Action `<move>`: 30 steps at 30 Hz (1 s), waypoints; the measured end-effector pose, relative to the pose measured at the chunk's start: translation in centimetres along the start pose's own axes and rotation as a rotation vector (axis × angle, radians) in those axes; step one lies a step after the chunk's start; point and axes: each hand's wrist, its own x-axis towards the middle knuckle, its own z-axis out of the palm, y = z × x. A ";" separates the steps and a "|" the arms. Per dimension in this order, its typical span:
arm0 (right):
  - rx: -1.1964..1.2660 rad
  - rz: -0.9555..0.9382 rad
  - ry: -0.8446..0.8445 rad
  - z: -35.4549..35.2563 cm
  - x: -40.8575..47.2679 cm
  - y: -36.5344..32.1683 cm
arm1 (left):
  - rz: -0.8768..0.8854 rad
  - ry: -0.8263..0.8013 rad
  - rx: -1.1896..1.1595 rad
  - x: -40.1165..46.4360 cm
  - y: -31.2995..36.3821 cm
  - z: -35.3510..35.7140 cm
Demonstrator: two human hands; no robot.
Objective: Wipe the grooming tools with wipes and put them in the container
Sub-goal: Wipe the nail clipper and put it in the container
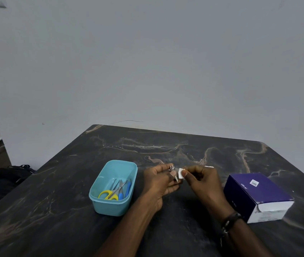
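Over the middle of the dark marbled worktop (166, 210), the left hand (159, 179) grasps a small metal grooming tool (173, 173) between curled fingers and thumb, its shiny end poking out toward the right. Touching that end is a small white wipe (181, 173), pinched in the grip of the right hand (201, 179), whose wrist wears a dark bracelet (230, 220). Just left of the hands sits the light blue container (110, 206), holding yellow-handled scissors (110, 194) and blue-handled tools (124, 190). A purple box (255, 193) lies to the right.
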 end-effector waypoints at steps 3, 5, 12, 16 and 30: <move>0.061 0.044 -0.015 0.0 0.0 0.0 | 0.014 0.006 0.019 -0.1 0.0 0.0; 0.116 0.091 -0.049 -0.1 -0.1 0.0 | 0.026 0.016 0.043 0.0 0.1 0.0; 0.146 0.151 -0.082 0.0 -0.1 0.2 | 0.028 0.028 0.142 0.3 -0.1 0.2; 0.133 0.121 0.030 -0.2 0.1 0.1 | 0.012 -0.001 0.182 0.4 -0.1 0.1; 0.259 0.257 -0.317 -0.6 -0.3 -0.6 | -0.032 -0.081 0.071 -0.1 0.3 0.4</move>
